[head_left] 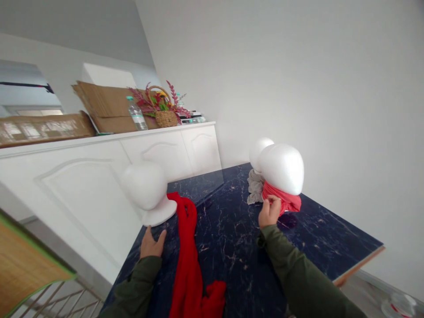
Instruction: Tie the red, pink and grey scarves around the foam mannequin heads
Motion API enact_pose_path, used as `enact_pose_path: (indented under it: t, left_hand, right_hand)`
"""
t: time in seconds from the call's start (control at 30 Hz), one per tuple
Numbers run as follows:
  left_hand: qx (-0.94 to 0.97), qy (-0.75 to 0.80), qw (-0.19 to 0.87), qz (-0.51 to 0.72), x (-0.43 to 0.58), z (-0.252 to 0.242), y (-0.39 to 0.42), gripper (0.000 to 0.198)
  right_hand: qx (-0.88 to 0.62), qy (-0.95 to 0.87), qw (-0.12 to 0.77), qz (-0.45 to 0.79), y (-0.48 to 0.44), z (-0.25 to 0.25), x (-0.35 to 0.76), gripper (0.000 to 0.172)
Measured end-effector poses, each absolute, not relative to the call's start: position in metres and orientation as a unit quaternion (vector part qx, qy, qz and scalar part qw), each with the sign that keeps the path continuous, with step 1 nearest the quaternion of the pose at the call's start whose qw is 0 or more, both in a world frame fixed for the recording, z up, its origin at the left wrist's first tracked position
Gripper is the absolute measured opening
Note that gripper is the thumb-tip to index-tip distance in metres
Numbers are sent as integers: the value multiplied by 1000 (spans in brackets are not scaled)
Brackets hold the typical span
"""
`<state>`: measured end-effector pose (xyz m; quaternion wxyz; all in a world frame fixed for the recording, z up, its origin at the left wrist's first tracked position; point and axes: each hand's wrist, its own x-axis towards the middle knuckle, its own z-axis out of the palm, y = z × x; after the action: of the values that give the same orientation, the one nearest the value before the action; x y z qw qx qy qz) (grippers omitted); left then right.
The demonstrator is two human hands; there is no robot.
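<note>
Three white foam mannequin heads stand on a dark blue marbled table. My right hand [270, 212] is closed, fingertips pinching the near edge of a coral-red scarf [287, 199]. That scarf wraps the neck of the right-hand mannequin head [283, 165]. Close behind it, a second mannequin head [258, 152] has a grey scarf [255, 187] around its neck. My left hand [152, 245] rests with thumb and finger apart by the base of the bare left mannequin head [145, 183]. Beside that base, a long bright red scarf [188, 247] lies down the table towards me.
The table [228, 238] has a free edge on the right. Behind stands a white cabinet [165, 154] with cardboard [106, 101], a water bottle [136, 114] and a flower basket [166, 118] on top. A yellow-green mat [26, 256] over a metal rack is at lower left.
</note>
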<state>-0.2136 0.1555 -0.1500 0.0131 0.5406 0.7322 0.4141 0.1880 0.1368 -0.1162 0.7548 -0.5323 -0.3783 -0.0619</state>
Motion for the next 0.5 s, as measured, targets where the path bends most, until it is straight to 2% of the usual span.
enact_pose_path:
  t: [0.1, 0.2, 0.37, 0.5]
  left_hand:
    - [568, 692, 50, 443, -208, -157, 138, 71]
    - [596, 657, 58, 458, -201, -159, 130, 66]
    - [612, 659, 31, 436, -193, -154, 131, 63]
    - [615, 666, 10, 423, -191, -151, 128, 61]
  right_hand:
    - [-547, -301, 760, -178, 127, -116, 240, 27]
    - [-616, -217, 729, -206, 126, -123, 292, 37]
    - [-734, -215, 644, -6, 145, -135, 352, 48]
    - [-743, -278, 606, 61, 157, -136, 364, 46]
